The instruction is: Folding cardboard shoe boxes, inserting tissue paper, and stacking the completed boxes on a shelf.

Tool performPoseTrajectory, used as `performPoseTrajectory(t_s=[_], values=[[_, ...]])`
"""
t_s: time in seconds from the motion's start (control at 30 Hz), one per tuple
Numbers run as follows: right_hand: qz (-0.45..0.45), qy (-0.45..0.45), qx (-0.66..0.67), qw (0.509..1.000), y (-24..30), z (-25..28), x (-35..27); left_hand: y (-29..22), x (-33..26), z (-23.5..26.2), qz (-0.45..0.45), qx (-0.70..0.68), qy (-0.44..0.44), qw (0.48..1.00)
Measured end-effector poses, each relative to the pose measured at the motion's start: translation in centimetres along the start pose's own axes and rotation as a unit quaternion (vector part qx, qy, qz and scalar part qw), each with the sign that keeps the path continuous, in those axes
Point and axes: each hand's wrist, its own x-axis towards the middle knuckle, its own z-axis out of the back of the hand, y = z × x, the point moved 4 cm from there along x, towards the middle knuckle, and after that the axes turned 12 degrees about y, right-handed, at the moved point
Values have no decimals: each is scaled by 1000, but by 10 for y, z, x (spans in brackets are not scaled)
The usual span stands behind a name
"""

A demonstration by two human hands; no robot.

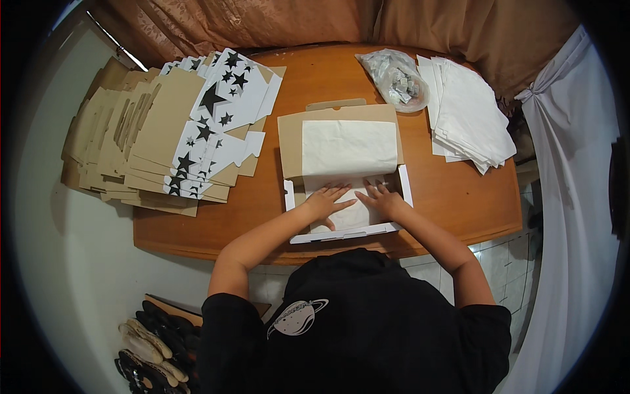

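An open cardboard box [401, 178] with white outer walls sits on the wooden table [459, 197], its brown lid folded back. A sheet of white tissue paper [348, 148] lies across the lid and down into the box. My left hand [325, 200] presses flat on the paper inside the box, fingers spread. Beside it, my right hand [384, 199] also rests flat on the paper, fingers apart. Neither hand holds anything.
A fanned pile of flat box blanks [151, 131], brown with black stars on white, covers the table's left end. A stack of white tissue sheets [469, 115] and a clear bag of small wrapped items [397, 79] lie at the back right. Shoes [154, 341] lie on the floor.
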Motion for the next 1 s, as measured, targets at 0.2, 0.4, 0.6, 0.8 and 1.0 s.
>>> performPoseTrajectory(t_s=[0.2, 0.4, 0.6, 0.8, 1.0], values=[[-24, 29, -27, 999, 2, 5, -1, -1, -6, -2, 49, -58, 43, 996], [-44, 14, -36, 998, -1, -8, 6, -2, -10, 4, 46, -79, 37, 995], [-31, 20, -97, 995, 8, 24, -16, -3, -22, 16, 28, -91, 57, 994], [102, -156, 122, 975, 6, 71, -49, -10, -59, 61, -32, -63, -344, 936], [-67, -430, -37, 899, -7, 77, -37, 7, -65, 62, 182, -52, -395, 899]])
